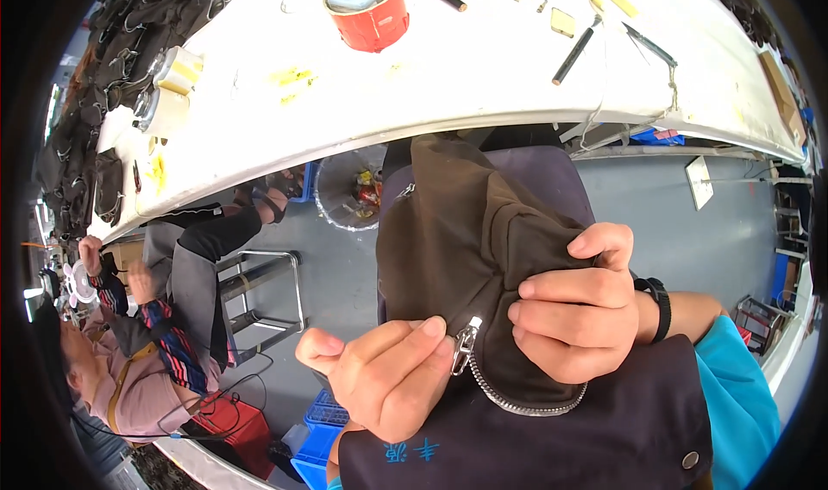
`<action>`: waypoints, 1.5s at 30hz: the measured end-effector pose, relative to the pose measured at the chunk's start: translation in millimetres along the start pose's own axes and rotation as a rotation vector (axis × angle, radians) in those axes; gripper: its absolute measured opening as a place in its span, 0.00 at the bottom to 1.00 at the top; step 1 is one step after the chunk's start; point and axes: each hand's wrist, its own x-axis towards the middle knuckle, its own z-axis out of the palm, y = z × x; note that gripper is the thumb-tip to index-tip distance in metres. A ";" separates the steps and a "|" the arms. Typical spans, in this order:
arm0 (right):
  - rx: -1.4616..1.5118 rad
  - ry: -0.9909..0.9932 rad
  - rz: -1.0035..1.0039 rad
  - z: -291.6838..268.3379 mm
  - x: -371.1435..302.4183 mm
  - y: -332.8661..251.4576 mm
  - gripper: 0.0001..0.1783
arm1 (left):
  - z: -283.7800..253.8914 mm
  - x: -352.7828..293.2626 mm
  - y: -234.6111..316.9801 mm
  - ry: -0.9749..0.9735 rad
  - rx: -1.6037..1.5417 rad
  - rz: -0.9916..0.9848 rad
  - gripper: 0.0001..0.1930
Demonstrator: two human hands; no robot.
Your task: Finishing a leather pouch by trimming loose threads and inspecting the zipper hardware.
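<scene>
A dark brown fabric piece [440, 231] with a silver metal zipper [517, 406] lies over my lap, below the table edge. My left hand [388, 373] pinches the cloth right beside the zipper's metal slider [464, 348]. Its thumb and fingers are pressed together at the zipper end. On the other side, my right hand [578, 313] grips a bunched fold of the same cloth, fingers curled around it. A second small metal zipper pull [407, 191] shows at the cloth's left edge. The zipper's toothed edge curves below my right hand.
On the white table [483, 67] stand a red tin [371, 24] and pale glue pots [164, 110]. Black-handled tools [576, 57] lie there too. Dark pieces [112, 59] pile at the left. A co-worker [138, 352] sits left, near a waste bin [332, 201] and metal stool [267, 292].
</scene>
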 end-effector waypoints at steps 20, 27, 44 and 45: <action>1.482 -0.013 1.474 -8.0 6.3 -6.1 0.17 | 2.0 -3.7 -2.8 -0.363 -1.502 -1.119 0.20; 1.499 0.023 1.492 -6.9 6.6 -5.7 0.17 | -2.1 2.3 1.4 -0.375 -1.412 -1.093 0.23; 1.311 0.107 1.627 10.9 12.5 -11.7 0.13 | -13.1 47.1 25.2 -0.599 0.141 -0.127 0.13; 1.316 0.102 1.621 12.7 10.4 -11.0 0.13 | -9.8 46.7 25.6 -0.600 0.133 -0.137 0.12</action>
